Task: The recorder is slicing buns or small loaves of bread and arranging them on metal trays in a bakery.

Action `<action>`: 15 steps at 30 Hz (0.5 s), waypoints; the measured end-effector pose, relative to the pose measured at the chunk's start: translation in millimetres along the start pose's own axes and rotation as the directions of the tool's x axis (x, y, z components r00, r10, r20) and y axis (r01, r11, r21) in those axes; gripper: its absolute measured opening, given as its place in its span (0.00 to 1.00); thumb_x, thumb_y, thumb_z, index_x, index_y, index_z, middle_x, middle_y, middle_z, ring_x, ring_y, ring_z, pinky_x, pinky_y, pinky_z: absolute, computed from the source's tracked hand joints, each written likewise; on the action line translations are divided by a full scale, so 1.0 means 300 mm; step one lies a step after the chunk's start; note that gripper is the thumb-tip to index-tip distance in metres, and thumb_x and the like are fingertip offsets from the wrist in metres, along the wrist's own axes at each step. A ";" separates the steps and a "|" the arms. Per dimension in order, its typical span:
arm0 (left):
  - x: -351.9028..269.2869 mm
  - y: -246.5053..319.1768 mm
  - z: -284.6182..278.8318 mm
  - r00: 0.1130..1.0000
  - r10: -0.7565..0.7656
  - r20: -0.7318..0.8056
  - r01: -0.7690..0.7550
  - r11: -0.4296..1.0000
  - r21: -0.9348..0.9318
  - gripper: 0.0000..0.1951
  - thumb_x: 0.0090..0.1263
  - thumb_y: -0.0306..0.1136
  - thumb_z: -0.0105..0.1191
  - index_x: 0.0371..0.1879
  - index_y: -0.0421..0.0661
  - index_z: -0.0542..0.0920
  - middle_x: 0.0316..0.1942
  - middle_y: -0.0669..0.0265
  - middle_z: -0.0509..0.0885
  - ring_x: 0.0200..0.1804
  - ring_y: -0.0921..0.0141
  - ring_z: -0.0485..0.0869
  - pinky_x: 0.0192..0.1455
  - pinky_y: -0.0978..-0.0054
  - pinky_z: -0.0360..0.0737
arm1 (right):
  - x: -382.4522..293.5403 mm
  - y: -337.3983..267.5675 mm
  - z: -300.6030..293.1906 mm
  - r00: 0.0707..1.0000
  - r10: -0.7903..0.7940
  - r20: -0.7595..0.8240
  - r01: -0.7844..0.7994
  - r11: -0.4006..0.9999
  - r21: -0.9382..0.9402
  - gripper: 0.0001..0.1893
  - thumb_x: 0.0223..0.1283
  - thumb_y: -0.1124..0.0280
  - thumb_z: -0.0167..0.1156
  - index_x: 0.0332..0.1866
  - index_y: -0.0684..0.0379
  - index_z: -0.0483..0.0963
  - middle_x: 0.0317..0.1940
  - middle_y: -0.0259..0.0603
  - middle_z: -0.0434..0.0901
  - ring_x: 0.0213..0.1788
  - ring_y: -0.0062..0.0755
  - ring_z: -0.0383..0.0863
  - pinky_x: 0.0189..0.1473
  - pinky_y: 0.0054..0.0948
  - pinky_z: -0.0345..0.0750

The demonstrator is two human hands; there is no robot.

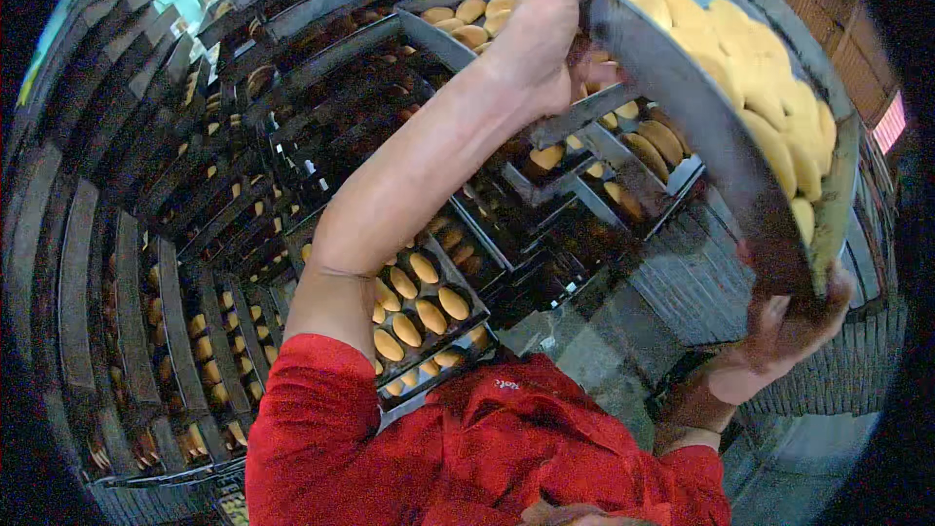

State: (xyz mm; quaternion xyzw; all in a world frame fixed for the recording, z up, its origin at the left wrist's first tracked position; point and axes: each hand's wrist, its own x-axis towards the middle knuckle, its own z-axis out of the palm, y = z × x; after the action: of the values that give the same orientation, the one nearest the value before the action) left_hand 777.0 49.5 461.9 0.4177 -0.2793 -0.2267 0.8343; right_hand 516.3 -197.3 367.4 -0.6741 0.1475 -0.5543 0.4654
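Both my hands hold up a deep metal tray [687,80] heaped with pale golden oval bread rolls [760,80], at the upper right of the head view. My left hand [544,29] grips its wall near the top, the thumb over the rim. At the tray's lower right end, my right hand [800,321] has its fingers around the corner; it is somewhat blurred. Below my raised left arm lies another metal tray [475,310] with oval rolls [431,315] set in rows. Beyond my left hand, browner rolls [471,11] lie in a further tray.
Tall stacks of dark metal trays [73,285] with rolls between them fill the left side. More stacked, crossed trays [584,117] stand under the held one. Ribbed metal surfaces [701,270] lie at the right, beside a grey floor [599,351].
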 end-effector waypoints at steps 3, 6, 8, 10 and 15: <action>-0.051 0.118 0.009 0.988 0.154 0.029 -0.156 0.986 0.052 0.21 0.77 0.48 0.55 0.56 0.43 0.76 0.47 0.55 0.83 0.49 0.59 0.84 0.53 0.55 0.86 | 0.136 -0.080 0.048 0.691 -0.675 0.258 0.719 0.608 -0.338 0.31 0.65 0.63 0.69 0.68 0.71 0.71 0.61 0.61 0.80 0.60 0.60 0.83 0.61 0.55 0.81; -0.094 0.216 -0.009 0.924 0.371 -0.096 -0.353 0.921 0.163 0.21 0.79 0.42 0.49 0.62 0.42 0.72 0.58 0.53 0.78 0.58 0.58 0.80 0.62 0.54 0.80 | 0.278 -0.143 0.263 0.616 -0.686 0.387 0.787 0.555 -0.270 0.35 0.62 0.64 0.75 0.70 0.69 0.70 0.62 0.58 0.81 0.60 0.57 0.83 0.63 0.50 0.79; -0.082 0.334 -0.056 0.911 0.366 -0.190 -0.347 0.930 0.126 0.17 0.78 0.41 0.48 0.57 0.43 0.75 0.53 0.56 0.81 0.57 0.58 0.81 0.62 0.52 0.80 | 0.321 -0.174 0.429 0.790 -0.213 0.574 -0.001 0.937 0.349 0.39 0.67 0.53 0.68 0.75 0.68 0.65 0.65 0.59 0.78 0.64 0.56 0.81 0.66 0.52 0.77; -0.035 0.426 -0.111 0.894 0.382 -0.236 -0.366 0.924 0.109 0.15 0.79 0.41 0.47 0.53 0.44 0.77 0.51 0.57 0.83 0.56 0.57 0.82 0.63 0.49 0.80 | 0.306 -0.217 0.503 0.543 -0.041 0.839 -0.720 0.490 0.491 0.42 0.69 0.47 0.64 0.77 0.68 0.62 0.67 0.59 0.77 0.66 0.56 0.80 0.66 0.52 0.77; 0.222 0.620 -0.391 0.704 0.560 -0.438 -0.565 0.814 0.134 0.19 0.84 0.44 0.45 0.61 0.42 0.76 0.57 0.54 0.83 0.60 0.53 0.82 0.66 0.44 0.79 | 0.052 -0.192 0.485 0.589 0.072 0.805 -0.486 0.827 0.282 0.48 0.66 0.44 0.64 0.79 0.70 0.58 0.68 0.63 0.75 0.62 0.50 0.83 0.57 0.46 0.86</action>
State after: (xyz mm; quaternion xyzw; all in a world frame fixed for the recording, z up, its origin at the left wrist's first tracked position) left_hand 930.1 177.7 575.6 0.3496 -0.1874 0.1419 0.9069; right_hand 632.2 -110.9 429.5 -0.6743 -0.0964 -0.1500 0.7166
